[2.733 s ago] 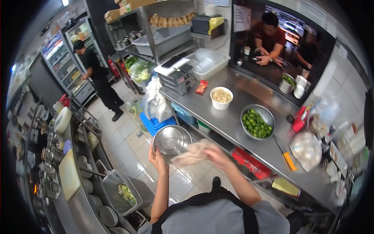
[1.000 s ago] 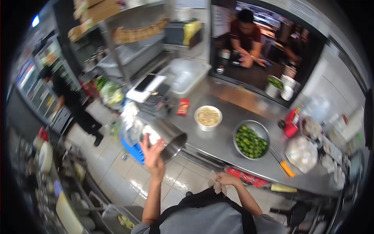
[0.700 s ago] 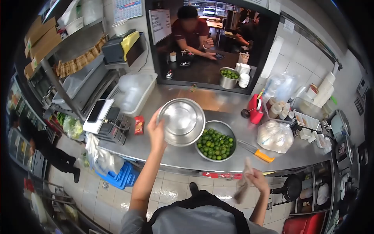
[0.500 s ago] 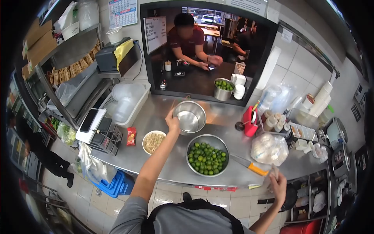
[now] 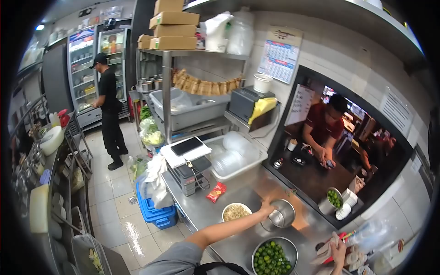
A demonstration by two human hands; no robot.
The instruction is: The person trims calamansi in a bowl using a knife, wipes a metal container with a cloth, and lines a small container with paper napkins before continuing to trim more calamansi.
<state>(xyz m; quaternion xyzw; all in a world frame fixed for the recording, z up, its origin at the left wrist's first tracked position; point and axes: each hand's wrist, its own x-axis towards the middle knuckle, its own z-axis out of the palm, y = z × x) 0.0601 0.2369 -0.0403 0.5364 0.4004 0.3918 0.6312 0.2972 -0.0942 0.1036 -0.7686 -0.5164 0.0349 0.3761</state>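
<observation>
My left hand (image 5: 266, 209) grips the near-left rim of an empty stainless steel pot (image 5: 285, 211) on the steel counter. In my right hand (image 5: 338, 253) is a crumpled beige cloth (image 5: 323, 253), held near the red holder at the counter's right. Just below the pot stands a wide metal bowl (image 5: 253, 262) of small green limes (image 5: 272, 259). Left of my left hand sits a white bowl (image 5: 224, 216) with pale shredded food (image 5: 236, 211).
A red packet (image 5: 216, 192), a white basket of plastic containers (image 5: 261, 158) and a notepad with a phone (image 5: 186, 145) line the counter. Beyond the serving window a person (image 5: 323, 126) leans over a dark ledge with a pot of limes (image 5: 327, 206). Another person (image 5: 110, 101) stands by the fridges.
My view has swung left and up, bringing in the fridges and the standing person. My right hand has moved with the cloth from the counter's front edge toward the red holder. My left hand still grips the pot.
</observation>
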